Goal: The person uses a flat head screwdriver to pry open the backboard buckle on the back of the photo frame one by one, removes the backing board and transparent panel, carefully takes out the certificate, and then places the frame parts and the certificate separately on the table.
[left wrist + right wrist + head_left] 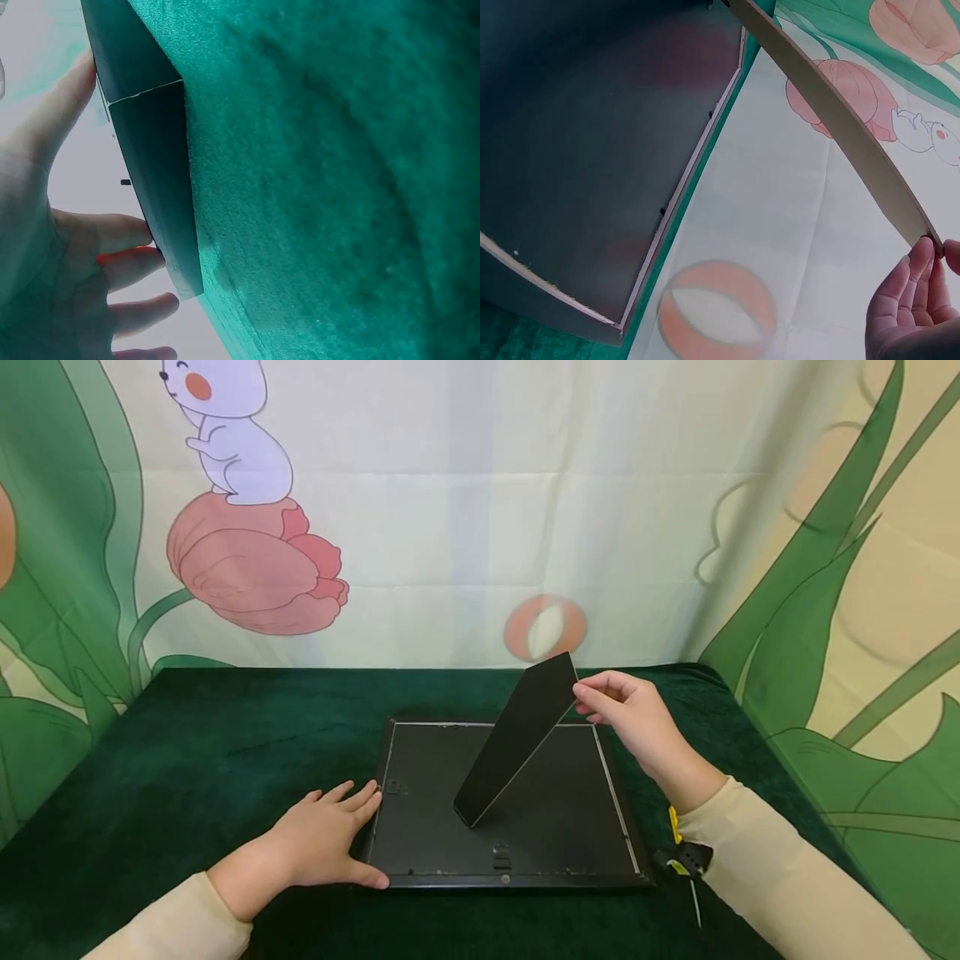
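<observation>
A black picture frame (420, 835) lies face down on the dark green cloth, its back panel upward. From the panel's middle rises the frame's easel stand (521, 739), tilted up toward the right. My right hand (626, 714) pinches the stand's upper end between thumb and fingers; the right wrist view shows the stand's brown inner face (847, 135) and the pinching fingertips (922, 255). At the frame's left edge rests my left hand (322, 835), fingers spread and fairly straight. In the left wrist view its thumb and fingers touch the frame's side (154, 172).
Green velvety cloth (247, 760) covers the table. Behind it hangs a pale curtain (450, 527) printed with a white animal, tulips and leaves. Beside the right sleeve (787, 860) is a black and yellow item (686, 856) with a thin pale strip; its kind is unclear.
</observation>
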### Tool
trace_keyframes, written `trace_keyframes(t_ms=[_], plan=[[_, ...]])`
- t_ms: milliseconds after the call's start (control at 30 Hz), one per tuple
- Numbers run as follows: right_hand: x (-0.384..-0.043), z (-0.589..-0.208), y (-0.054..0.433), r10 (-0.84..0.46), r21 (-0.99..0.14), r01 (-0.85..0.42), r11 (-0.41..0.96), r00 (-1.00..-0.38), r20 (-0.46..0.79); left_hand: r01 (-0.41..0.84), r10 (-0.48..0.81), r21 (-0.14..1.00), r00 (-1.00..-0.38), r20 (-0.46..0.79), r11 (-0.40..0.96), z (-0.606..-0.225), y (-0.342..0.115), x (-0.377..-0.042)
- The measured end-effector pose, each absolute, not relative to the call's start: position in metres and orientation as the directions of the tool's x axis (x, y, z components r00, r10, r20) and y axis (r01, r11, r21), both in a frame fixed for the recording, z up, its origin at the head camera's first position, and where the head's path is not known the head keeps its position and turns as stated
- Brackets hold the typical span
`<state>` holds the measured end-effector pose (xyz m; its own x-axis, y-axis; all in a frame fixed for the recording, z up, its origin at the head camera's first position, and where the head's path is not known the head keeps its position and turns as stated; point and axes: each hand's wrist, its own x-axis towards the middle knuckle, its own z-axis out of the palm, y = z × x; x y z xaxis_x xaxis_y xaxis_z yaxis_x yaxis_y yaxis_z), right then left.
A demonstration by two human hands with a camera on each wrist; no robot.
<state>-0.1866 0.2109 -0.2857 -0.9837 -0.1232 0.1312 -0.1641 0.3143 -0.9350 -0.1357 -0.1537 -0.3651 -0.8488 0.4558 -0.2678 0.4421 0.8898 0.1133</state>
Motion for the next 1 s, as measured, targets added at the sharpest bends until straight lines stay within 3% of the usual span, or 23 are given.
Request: trace_keyframes(t_ms=[1000], plan=[[-0.199,-0.305,0.232,-0.084,-0.943,-0.066,0.326,-0.996,0.041,0.445,0.457,0.109,-0.843,-0.282,0.889,-0.362,-0.154,-0.138]])
